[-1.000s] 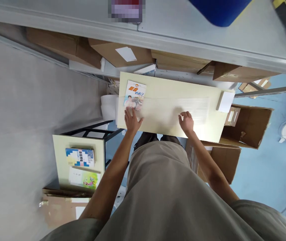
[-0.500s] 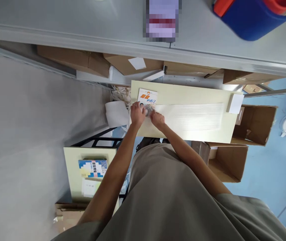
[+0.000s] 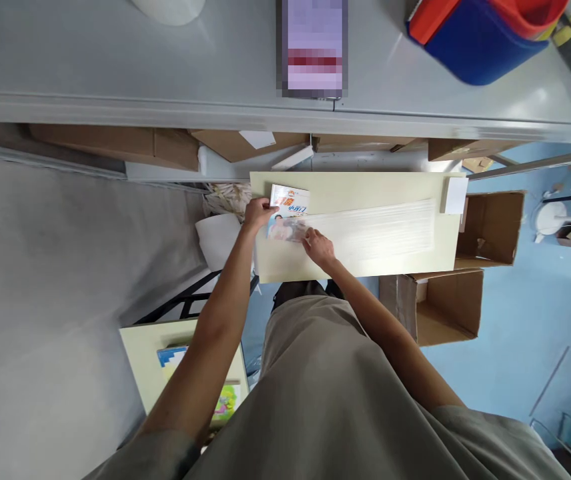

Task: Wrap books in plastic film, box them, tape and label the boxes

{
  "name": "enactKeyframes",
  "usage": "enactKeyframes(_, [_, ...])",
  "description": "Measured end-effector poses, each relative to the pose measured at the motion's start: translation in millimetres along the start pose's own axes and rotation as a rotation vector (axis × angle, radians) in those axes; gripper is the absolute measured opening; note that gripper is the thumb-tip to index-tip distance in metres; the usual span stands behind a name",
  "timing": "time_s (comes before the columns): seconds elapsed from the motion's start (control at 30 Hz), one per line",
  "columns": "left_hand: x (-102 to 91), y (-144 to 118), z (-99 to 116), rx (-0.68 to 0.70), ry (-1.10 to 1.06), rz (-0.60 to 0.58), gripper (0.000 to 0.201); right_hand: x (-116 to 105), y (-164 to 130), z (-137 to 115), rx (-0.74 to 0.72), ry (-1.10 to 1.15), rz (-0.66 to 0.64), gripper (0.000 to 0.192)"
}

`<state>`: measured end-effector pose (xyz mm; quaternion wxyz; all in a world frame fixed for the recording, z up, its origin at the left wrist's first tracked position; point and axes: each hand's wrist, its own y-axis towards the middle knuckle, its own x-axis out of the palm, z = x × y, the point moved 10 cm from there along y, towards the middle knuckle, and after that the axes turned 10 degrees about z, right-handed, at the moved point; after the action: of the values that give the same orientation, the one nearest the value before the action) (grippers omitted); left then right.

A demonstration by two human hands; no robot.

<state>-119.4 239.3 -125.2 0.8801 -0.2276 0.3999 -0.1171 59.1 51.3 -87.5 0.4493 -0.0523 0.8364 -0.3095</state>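
A thin book [image 3: 289, 199] with a white cover, orange and blue print and a picture lies at the left end of a pale yellow board. My left hand [image 3: 259, 213] grips its left edge, thumb on the cover. Clear plastic bags [image 3: 380, 230] are spread in a long layered strip to the right of the book. A see-through end of this plastic lies over the lower part of the cover; whether the book is inside it I cannot tell. My right hand [image 3: 318, 247] has its fingers closed on that plastic, near the book's lower right corner.
The pale board [image 3: 365, 187] carries a small white block [image 3: 454, 195] at its right end. Open cardboard boxes [image 3: 490, 227] stand to the right. Beyond is a grey table [image 3: 115, 73] with a blue-and-red holder [image 3: 475, 47]. More books [image 3: 228, 401] lie on a lower-left board.
My left hand has moved from the book's lower part up to its left edge. Plastic now lies over the lower cover, where my hands were together. The camera view has shifted slightly.
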Motion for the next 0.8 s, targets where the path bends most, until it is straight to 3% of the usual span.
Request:
enactKeyframes(0.17, [-28.6,-9.6,37.4,0.182,-0.038,0.167,0.01,-12.1,-9.3,50.4,0.01,0.097,0.044,0.018])
enactKeyframes(0.3, [-50.3,-55.7,101.2,0.435,-0.069,0.254,0.013,-8.3,2.9,64.3,0.021,0.235,-0.017,0.022])
enactKeyframes(0.4, [-51.8,-104.7,145.3,0.515,-0.143,0.26,0.013,-22.9,10.6,72.3,0.026,0.487,-0.07,0.05])
enactKeyframes(0.47, [-40.0,-130.6,162.3,0.476,-0.263,0.258,0.02,-56.3,10.1,86.2,-0.026,0.685,-0.004,0.075])
enactKeyframes(0.53, [-11.7,-147.4,167.9,0.385,-0.44,0.231,0.033,-98.4,2.4,112.9,-0.097,0.82,0.094,0.089])
enactKeyframes(0.63, [66.2,-160.9,162.3,0.192,-0.699,0.105,0.051,-144.8,-15.8,170.8,-0.141,0.949,0.149,0.083])
enactKeyframes(0.7, [132.1,-168.5,155.6,0.045,-0.793,-0.005,0.06,-158.2,-25.4,215.8,-0.108,0.999,0.155,0.073])
enactKeyframes(0.8, [219.0,-179.9,148.6,-0.125,-0.82,-0.083,0.065,-158.3,-31.1,280.3,-0.011,0.96,0.178,0.059])
